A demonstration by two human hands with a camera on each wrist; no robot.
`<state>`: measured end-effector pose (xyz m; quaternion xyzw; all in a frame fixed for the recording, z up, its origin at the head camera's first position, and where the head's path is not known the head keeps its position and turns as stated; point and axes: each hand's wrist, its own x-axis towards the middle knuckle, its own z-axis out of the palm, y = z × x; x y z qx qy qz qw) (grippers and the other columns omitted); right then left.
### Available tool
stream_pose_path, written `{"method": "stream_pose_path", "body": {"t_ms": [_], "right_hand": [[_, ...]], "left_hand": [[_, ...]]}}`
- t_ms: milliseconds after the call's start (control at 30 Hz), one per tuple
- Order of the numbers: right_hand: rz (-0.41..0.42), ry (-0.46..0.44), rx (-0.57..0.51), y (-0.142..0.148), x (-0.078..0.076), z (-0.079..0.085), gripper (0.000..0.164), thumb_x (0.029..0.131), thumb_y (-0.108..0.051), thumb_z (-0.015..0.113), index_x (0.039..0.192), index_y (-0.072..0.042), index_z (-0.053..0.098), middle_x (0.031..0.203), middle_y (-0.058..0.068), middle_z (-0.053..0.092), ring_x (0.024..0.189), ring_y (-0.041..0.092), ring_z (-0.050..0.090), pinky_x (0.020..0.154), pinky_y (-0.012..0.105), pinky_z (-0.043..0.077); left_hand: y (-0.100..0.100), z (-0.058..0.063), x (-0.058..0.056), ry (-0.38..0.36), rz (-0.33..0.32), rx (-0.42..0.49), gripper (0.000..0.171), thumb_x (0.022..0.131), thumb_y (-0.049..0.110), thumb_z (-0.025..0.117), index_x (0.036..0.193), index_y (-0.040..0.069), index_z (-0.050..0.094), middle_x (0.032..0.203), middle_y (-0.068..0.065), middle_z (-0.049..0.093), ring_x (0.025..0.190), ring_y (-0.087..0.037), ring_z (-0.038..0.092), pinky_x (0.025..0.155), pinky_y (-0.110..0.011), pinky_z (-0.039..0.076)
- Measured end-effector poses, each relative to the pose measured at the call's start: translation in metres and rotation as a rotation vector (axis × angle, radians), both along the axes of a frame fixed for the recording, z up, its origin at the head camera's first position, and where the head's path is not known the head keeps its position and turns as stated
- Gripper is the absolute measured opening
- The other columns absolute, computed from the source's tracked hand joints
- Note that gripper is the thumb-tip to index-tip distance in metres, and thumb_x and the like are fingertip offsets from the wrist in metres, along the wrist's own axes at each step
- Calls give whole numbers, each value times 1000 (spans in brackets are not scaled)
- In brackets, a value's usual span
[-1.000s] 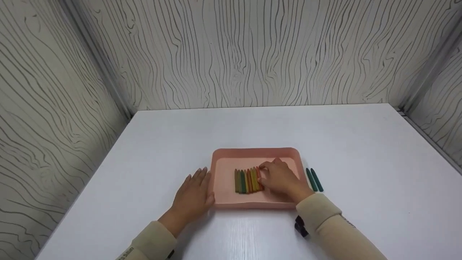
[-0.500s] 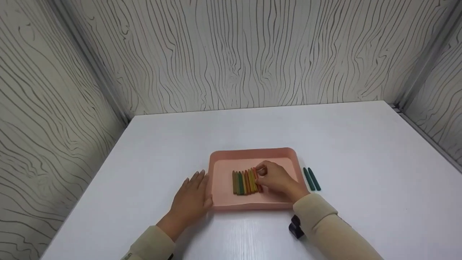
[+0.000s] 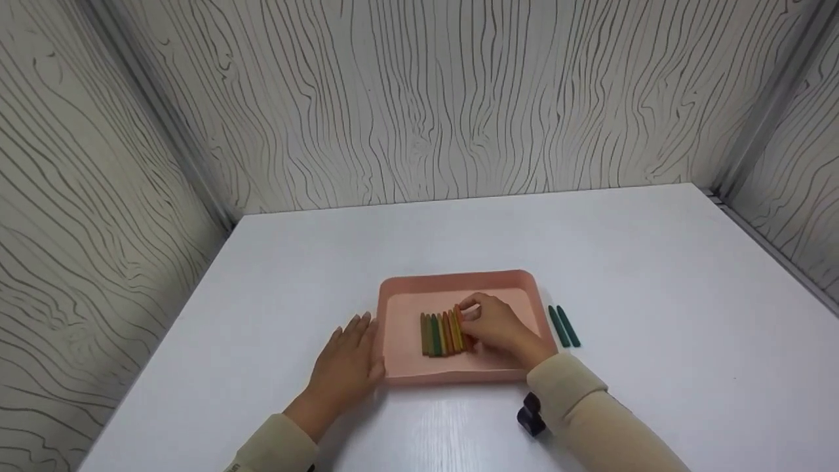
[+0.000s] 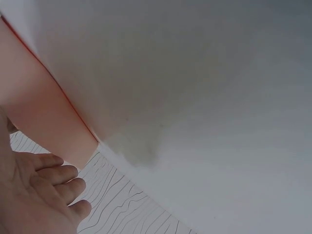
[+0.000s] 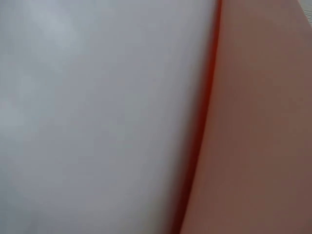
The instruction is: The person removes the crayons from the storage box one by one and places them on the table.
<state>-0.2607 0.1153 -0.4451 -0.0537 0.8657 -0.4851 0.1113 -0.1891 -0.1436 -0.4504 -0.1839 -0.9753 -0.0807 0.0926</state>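
Observation:
A shallow pink tray [image 3: 401, 303] lies on the white table, with several crayons [image 3: 436, 335] side by side in a row on its floor. My right hand [image 3: 496, 326] reaches over the tray's right side and pinches an orange-red crayon [image 3: 459, 313] at the right end of that row. Its lower part is partly hidden by the thumb. My left hand [image 3: 345, 364] lies flat with fingers extended, against the tray's left wall. The left wrist view shows its fingers [image 4: 58, 183] beside the tray's outer wall [image 4: 48, 107]; the right wrist view shows only table and tray wall [image 5: 253, 122].
Two dark green crayons [image 3: 569, 326] lie on the table just right of the tray. A small black device [image 3: 531, 416] sits under the right wrist. Wood-grain patterned panels [image 3: 419, 98] stand behind the table and at both sides.
The right hand has shifted slightly left, bringing the orange-red crayon close against the row. The left hand stays at the tray's side. The head view has tilted a little.

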Motion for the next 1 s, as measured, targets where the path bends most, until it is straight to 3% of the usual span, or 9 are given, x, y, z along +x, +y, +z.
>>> {"method": "stream_pose_path", "body": {"t_ms": [133,333,1000], "right_hand": [[-11,-41,-76,1,2,8,34,86,-9,62,119,-6,57,94,7,63,73,20,61,56,30,50],[-11,-40,-171,4,2,25,37,86,-8,62,123,-7,56,95,8,63,81,21,64,68,37,53],[-26,22,-134,48,-1,52,44,88,-12,60,130,-4,51,112,16,63,89,21,65,78,46,51]], "left_hand": [[1,0,0,-2,-3,10,55,94,25,46,138,-7,43,145,-19,40,135,-34,35,108,-49,28],[0,0,0,-10,-6,24,55,94,26,47,138,-7,43,144,-20,40,135,-34,34,108,-49,28],[-2,-2,-1,-25,-10,22,56,94,27,47,139,-7,42,146,-19,39,135,-34,33,108,-50,26]]}}
